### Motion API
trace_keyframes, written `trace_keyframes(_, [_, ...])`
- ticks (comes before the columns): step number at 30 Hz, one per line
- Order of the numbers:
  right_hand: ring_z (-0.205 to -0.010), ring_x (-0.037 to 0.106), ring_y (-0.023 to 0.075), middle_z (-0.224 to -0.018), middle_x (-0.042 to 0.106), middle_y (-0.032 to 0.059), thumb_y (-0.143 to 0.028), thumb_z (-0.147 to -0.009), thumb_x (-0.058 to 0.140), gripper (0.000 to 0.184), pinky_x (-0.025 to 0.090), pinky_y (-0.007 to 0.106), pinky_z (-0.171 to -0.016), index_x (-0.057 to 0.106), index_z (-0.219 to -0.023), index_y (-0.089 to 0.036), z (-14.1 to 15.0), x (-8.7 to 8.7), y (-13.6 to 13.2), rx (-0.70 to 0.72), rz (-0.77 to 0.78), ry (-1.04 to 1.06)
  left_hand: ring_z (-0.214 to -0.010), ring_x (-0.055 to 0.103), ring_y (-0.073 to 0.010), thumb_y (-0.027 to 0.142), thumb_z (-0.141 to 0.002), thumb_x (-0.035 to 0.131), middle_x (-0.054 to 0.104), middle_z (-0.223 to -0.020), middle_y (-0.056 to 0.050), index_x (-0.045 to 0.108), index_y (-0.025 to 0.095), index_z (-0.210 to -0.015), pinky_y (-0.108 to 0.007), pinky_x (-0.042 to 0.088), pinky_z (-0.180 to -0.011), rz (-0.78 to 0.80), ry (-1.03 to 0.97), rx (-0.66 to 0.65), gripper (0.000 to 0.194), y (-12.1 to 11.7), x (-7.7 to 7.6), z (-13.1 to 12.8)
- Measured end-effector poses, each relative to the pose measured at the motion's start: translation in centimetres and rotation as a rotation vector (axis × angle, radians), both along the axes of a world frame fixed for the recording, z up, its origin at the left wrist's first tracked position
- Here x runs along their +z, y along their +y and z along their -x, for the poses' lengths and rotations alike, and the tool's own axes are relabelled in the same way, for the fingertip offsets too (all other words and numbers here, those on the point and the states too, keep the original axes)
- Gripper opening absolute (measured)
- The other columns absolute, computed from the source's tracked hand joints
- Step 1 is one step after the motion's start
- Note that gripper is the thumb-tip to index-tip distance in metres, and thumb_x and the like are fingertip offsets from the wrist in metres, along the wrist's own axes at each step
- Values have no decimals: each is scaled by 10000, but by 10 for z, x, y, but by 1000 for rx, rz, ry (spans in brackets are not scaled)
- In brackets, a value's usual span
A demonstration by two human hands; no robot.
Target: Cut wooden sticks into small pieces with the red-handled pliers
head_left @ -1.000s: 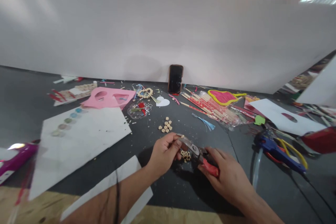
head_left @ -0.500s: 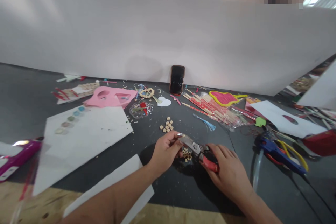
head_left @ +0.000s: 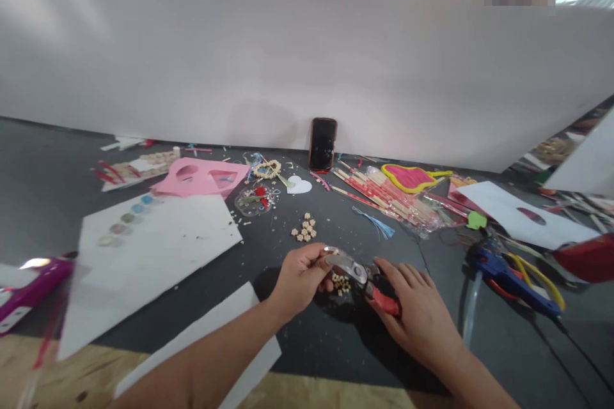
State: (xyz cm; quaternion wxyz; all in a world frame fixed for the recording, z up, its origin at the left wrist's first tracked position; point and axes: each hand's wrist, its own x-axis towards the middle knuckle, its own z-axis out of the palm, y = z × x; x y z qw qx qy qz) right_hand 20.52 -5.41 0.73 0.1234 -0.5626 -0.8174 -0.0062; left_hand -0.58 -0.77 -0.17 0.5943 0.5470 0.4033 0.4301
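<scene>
My right hand [head_left: 415, 307] is wrapped round the red and black handles of a pair of pruning shears [head_left: 357, 271], whose metal blades point left. At the blade tips, my left hand [head_left: 300, 275] is closed in a pinch; what lies between its fingers is too small and hidden to make out. Beneath the shears sits a small heap of pale cut wooden pieces [head_left: 341, 284], partly covered by the left fingers and blades. Just beyond my hands lies a cluster of flower-shaped wooden pieces [head_left: 305, 229].
A phone [head_left: 323, 144] leans on the white partition [head_left: 297, 64]. Red-patterned chopsticks [head_left: 384, 195] and a blue tassel [head_left: 377, 223] lie right of centre. A blue glue gun [head_left: 513, 278] with a cord is at the right. White boards [head_left: 158, 255] and pink paper [head_left: 201, 177] lie left.
Both hands and the shears stay almost in place at the same spot. The whole view has shifted only slightly.
</scene>
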Motion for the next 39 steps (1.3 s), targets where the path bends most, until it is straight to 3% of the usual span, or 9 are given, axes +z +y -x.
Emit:
trace_keyframes(14, [-732, 585, 190, -888, 644, 84, -310, -767, 503, 291, 392, 317, -686, 535, -1029, -188, 4, 9, -5, -24, -9, -52, -389, 481, -54, 359, -797, 523, 628, -621, -22, 602, 114, -771, -155, 343, -370, 92, -75, -6, 258, -3, -2, -4])
trace_keyframes(17, [-772, 583, 198, -917, 635, 88, -317, -765, 508, 303, 383, 324, -712, 526, -1038, -187, 5, 9, -3, -34, -21, -45, -398, 472, -56, 352, -796, 529, 576, -543, 12, 591, 123, -755, -157, 364, -394, 73, -79, 13, 241, -2, -2, -5])
trace_keyframes(22, [-877, 554, 233, -974, 611, 99, -311, -755, 523, 369, 361, 361, -762, 500, -1098, -178, 4, 5, -1, -69, -23, -57, -435, 500, -65, 320, -748, 591, 580, -589, 20, 576, 135, -814, -164, 380, -417, 86, -91, 70, 197, -1, -2, -6])
trace_keyframes(27, [-931, 528, 245, -1035, 593, 108, -282, -748, 520, 449, 350, 382, -799, 462, -1181, -178, 3, 4, 1, -61, -37, -51, -415, 487, -77, 328, -779, 548, 520, -467, 37, 600, 133, -766, -172, 370, -421, 57, -29, 62, 203, -1, -2, -5])
trace_keyframes(39, [-842, 571, 223, -958, 627, 111, -320, -769, 508, 354, 372, 366, -767, 521, -1091, -175, 3, 7, -2, -4, -32, -25, -401, 486, -72, 351, -782, 543, 534, -479, 31, 599, 134, -746, -168, 366, -405, 67, -18, 43, 227, -1, -2, -5])
